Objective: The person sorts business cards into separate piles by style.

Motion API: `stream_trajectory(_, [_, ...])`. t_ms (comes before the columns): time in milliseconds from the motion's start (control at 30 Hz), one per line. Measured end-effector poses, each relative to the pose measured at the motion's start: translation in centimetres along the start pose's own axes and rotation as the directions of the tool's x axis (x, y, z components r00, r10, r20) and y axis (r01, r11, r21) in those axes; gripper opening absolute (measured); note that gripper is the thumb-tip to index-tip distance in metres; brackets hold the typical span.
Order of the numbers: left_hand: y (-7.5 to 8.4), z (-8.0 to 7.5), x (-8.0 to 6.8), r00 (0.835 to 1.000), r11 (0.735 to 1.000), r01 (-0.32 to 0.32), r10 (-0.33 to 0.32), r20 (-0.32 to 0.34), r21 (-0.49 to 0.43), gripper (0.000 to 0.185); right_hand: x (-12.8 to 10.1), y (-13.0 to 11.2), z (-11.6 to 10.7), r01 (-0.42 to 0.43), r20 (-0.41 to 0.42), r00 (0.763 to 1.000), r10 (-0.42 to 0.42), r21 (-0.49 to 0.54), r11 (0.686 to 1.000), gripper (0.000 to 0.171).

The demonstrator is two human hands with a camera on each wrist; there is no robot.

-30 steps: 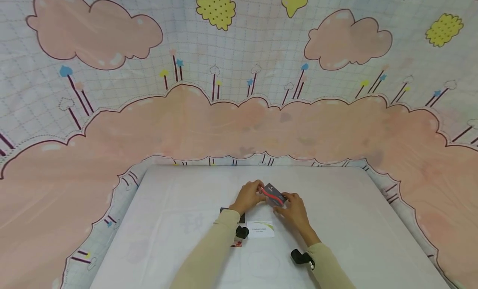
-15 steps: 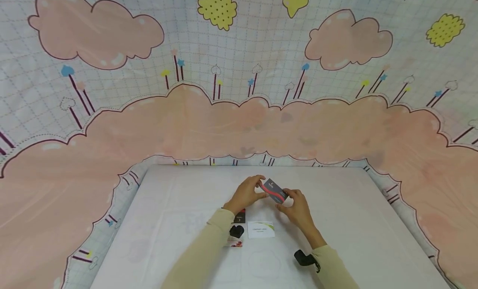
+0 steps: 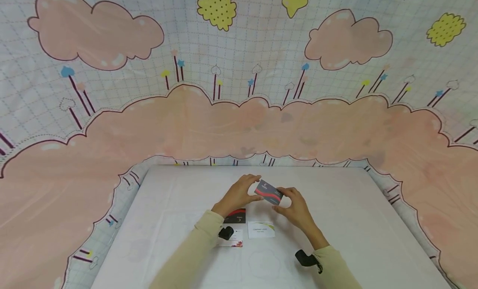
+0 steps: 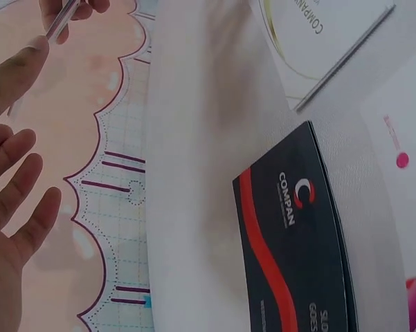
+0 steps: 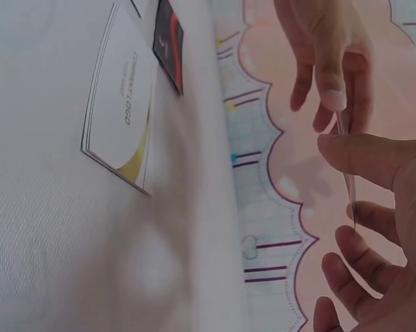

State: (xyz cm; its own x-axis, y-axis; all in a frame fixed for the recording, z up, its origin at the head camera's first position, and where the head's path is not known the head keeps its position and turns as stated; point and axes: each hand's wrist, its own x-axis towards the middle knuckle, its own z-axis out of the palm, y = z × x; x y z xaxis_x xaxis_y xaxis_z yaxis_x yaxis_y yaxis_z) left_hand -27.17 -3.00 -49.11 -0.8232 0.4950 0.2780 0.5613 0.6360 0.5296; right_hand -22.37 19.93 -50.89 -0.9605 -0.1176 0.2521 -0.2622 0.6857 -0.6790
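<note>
A dark grey business card [image 3: 269,192] with a red wavy band is raised above the table, tilted, its printed face toward the head camera. My right hand [image 3: 298,212] pinches it by its right side between thumb and fingers. At its left edge, my left hand [image 3: 238,195] holds it with thumb below and index finger above. Both wrist views show the held card as a thin edge. Below the left hand lies a black card stack [image 4: 284,235] with a red stripe. Beside it is a white "COMPANY LOGO" card stack [image 3: 261,230].
A white card [image 3: 235,242] with red print lies nearer me, partly hidden by the left wrist's black camera mount [image 3: 225,233]. The white-covered table [image 3: 354,222] reaches back to a cloud-patterned curtain [image 3: 239,127].
Both hands have lifted the grey card a little and turned its face more toward the head camera. My left forearm has shifted left, uncovering more of the black and white cards.
</note>
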Motion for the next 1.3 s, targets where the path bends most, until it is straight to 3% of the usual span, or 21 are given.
stream_trajectory(333, [0.1, -1.3, -1.9, 1.0, 0.999, -0.025, 0.025, -0.001, 0.041, 0.07, -0.3, -1.0, -0.1, 0.049, 0.043, 0.998, -0.049, 0.01, 0.999, 0.063])
stream_trajectory(867, [-0.3, -3.1, -4.7, 0.999, 0.997, 0.001, 0.001, -0.037, 0.072, 0.063, -0.5, -3.0, 0.4, 0.022, 0.032, 0.999, -0.023, 0.022, 1.0, 0.064])
stream_trajectory(1133, [-1.0, -3.6, -6.2, 0.996, 0.995, 0.086, -0.085, -0.03, 0.049, 0.064, -0.4, -3.7, 1.5, 0.037, 0.036, 0.999, -0.04, 0.065, 0.997, 0.062])
stream_trajectory(1300, [-1.7, -3.7, -7.3, 0.994, 0.993, 0.107, -0.105, -0.033, 0.058, 0.063, -0.4, -3.8, 2.5, 0.053, 0.064, 0.996, -0.058, 0.079, 0.995, 0.06])
